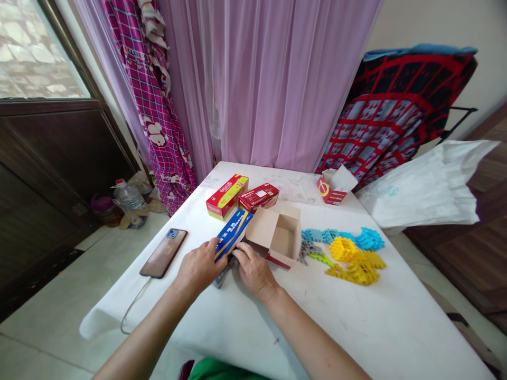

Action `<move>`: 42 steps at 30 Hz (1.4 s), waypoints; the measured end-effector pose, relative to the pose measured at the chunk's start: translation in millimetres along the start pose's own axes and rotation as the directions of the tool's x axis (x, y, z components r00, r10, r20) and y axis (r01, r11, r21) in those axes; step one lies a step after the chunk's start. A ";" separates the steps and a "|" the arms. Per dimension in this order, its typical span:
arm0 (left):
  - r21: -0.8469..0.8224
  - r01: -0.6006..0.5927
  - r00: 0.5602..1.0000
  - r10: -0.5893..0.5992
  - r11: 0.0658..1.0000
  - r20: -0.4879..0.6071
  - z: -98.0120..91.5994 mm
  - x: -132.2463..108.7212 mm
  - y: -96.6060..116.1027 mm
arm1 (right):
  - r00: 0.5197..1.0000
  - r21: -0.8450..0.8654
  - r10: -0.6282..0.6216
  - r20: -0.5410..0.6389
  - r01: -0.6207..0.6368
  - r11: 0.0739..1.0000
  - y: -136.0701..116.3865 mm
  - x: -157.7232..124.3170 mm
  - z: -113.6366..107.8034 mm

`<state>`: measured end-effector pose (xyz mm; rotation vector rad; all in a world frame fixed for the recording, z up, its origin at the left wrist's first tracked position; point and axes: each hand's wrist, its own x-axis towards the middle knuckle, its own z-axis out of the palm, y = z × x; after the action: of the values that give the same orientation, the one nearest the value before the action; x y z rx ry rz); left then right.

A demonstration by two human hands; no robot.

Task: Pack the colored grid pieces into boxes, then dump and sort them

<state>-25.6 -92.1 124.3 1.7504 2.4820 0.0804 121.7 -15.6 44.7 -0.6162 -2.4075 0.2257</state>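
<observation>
The left hand (200, 266) and right hand (253, 273) meet near the middle of the tabletop (368, 322), with a blue box (233, 234) held up between them. Its long axis tilts from lower left to upper right, and its upper end points toward a red-and-yellow box (226, 197) on the far side. The left fingers (212, 249) curl, pressed together, over the box's lower end, and the right fingers (241, 255) bend against its lower right side; the left hand looks the nearer of the two to the box's middle. Below the hands, a dark strip (223, 275) sticks out, but it is too hidden to identify.

Just right of the right hand stands an open cardboard box (282, 235), its empty inside facing up, with a small red box (259, 197) beyond it. Farther right lie yellow (352, 264), blue (369, 240) and grey (307, 252) plastic pieces. A torn-open red carton (331, 189) sits near the far right corner. Left of the hands, a phone (163, 253) lies near the left edge, and its cable (134, 309) drops over that edge. The near edge runs below both forearms.
</observation>
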 end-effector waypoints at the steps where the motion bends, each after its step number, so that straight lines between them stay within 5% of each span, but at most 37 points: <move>1: -0.005 -0.003 1.000 0.003 1.000 0.003 -0.6 0.7 -0.3 | 1.000 -0.004 -0.004 -0.005 0.004 1.000 1.5 -1.9 0.7; 9: -0.163 -0.017 0.980 0.049 0.986 0.190 -23.0 22.1 -20.9 | 0.999 -0.035 -0.034 -0.021 0.034 0.999 4.9 -5.5 0.4; 15: -0.358 0.033 0.979 0.042 0.933 0.201 -32.4 30.9 -43.0 | 0.997 -0.010 0.033 0.065 -0.032 0.999 4.1 -5.2 -3.5; 20: -0.731 0.227 0.966 -0.057 0.643 0.251 -27.5 30.1 -63.4 | 0.997 0.019 0.029 0.071 -0.031 0.999 -1.0 -0.5 -11.3; 22: -0.829 0.267 0.955 -0.020 0.491 0.296 -19.9 29.8 -71.6 | 1.000 0.043 0.005 0.017 -0.006 0.999 -3.3 1.2 -19.6; 24: -0.864 0.251 0.957 0.021 0.436 0.288 -10.9 29.7 -79.6 | 0.998 0.052 -0.001 -0.066 0.004 0.999 -2.9 -0.4 -33.0; 26: -0.852 0.140 0.988 -0.011 0.504 0.155 -2.0 28.9 -85.9 | 0.988 0.037 0.014 -0.154 -0.008 0.999 3.2 -7.5 -50.6; 28: -0.737 -0.026 0.994 -0.059 0.675 -0.088 5.6 26.2 -89.2 | 0.973 0.003 0.050 -0.225 -0.051 0.999 17.1 -20.4 -71.3; 30: -0.481 -0.154 0.956 0.006 0.863 -0.294 11.2 20.9 -87.9 | 0.958 -0.048 0.121 -0.259 -0.138 0.989 39.9 -36.3 -93.8; 32: -0.214 -0.207 0.912 0.109 0.955 -0.395 14.8 13.6 -81.6 | 0.942 -0.118 0.245 -0.231 -0.277 0.954 69.9 -50.5 -116.5; 36: 0.030 -0.209 0.893 0.203 0.977 -0.401 18.9 0.1 -59.8 | 0.828 -0.307 0.558 0.064 -0.515 0.800 131.4 -60.7 -151.6; 42: 0.062 -0.081 0.943 0.096 0.995 -0.319 27.9 -2.5 -48.2 | 0.746 -0.374 0.460 0.482 -0.299 0.878 166.4 -43.6 -152.8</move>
<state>-66.7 -111.1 91.8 2.0127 2.6383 0.3435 308.9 110.3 90.0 -1.3489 -2.8747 0.2763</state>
